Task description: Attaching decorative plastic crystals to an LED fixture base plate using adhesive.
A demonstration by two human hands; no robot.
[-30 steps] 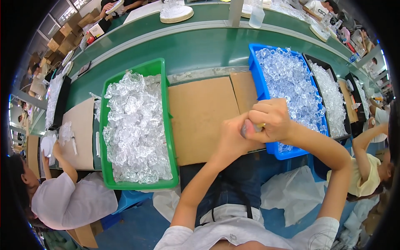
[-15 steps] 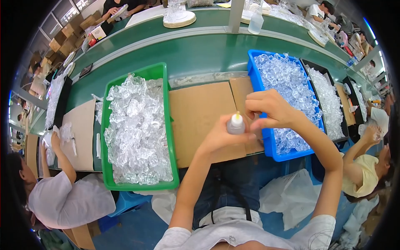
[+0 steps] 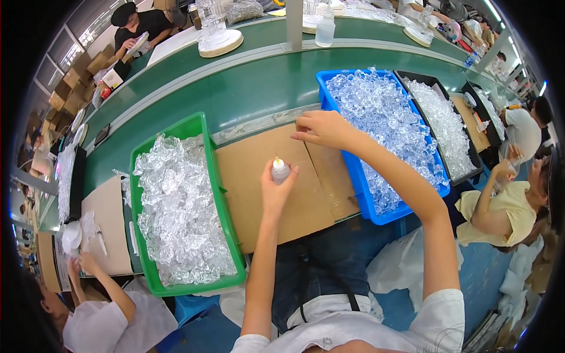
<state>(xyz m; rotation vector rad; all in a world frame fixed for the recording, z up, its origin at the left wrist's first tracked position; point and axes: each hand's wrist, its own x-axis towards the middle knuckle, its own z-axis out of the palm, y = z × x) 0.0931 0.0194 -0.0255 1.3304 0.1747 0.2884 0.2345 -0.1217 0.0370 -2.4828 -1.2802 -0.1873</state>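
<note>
My left hand (image 3: pixel 275 191) is wrapped around a small clear dropper bottle (image 3: pixel 281 173) with a white cap and a thin yellow tip. The bottle stands upright over a sheet of brown cardboard (image 3: pixel 250 159). To the right and farther off, my right hand (image 3: pixel 323 128) hovers above the cardboard, close to the blue bin (image 3: pixel 385 219). Its fingers are bent and pressed together, pointing left; whatever they may pinch is hidden or too small to name.
Clear plastic pieces (image 3: pixel 176 206) fill a green bin (image 3: pixel 207 150) on my left. Bluish clear pieces (image 3: pixel 376 112) fill the blue bin, and a black tray (image 3: pixel 406 76) of more stands beyond. Co-workers sit on both sides. A squeeze bottle (image 3: pixel 324 29) stands behind a metal rail.
My hands have moved apart: the left one went left with the bottle, the right one left and slightly away from me. The whole view has turned, shifting the bins leftward.
</note>
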